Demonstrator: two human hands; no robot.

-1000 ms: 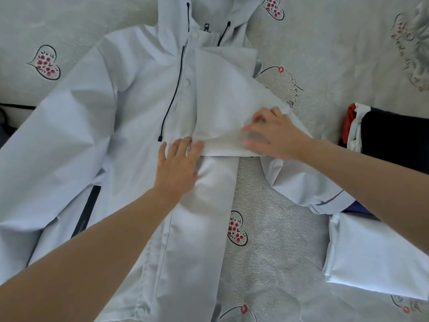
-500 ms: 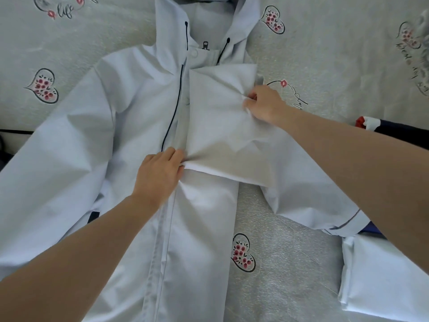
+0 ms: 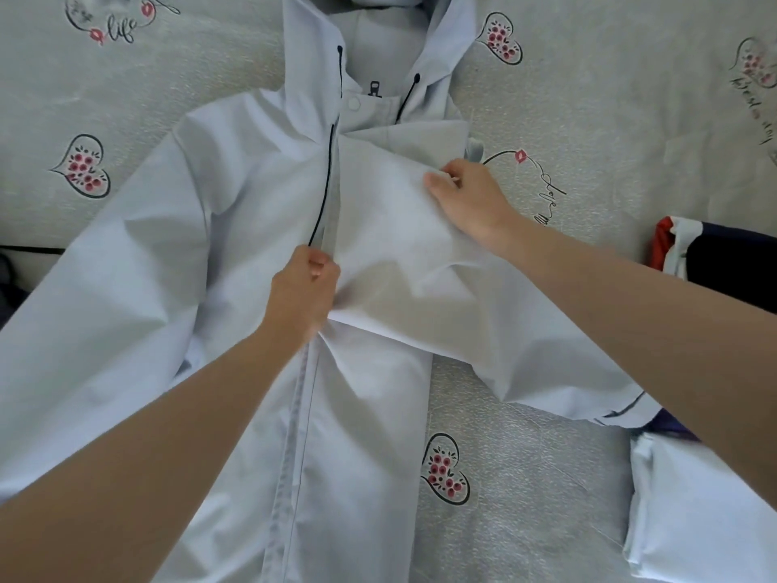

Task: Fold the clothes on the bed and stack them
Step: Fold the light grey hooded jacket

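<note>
- While your left hand (image 3: 305, 288) pinches the jacket (image 3: 138, 296) at its front placket and your right hand (image 3: 466, 195) grips the outer edge of the folded-in panel near the shoulder, the fabric between your hands is puckered, so pressing it flat now could set a crooked crease
- If your right hand lets go first, the slick cloth may slide back out toward the sleeve (image 3: 546, 359) hanging below your right wrist, and the fold will open
- Pull too hard with your left hand and you will likely drag the placket off its line; the black drawcord (image 3: 326, 191) just above your left knuckles could get trapped under the fold
- Your right forearm hangs over the folded white garment (image 3: 693, 511); a careless sweep could knock it askew
- The dark stacked clothes (image 3: 731, 263), well to the right of your right hand, look safe
- The jacket lies face up on the bed cover (image 3: 588, 98), its far sleeve spread out left of your left arm, still unfolded
</note>
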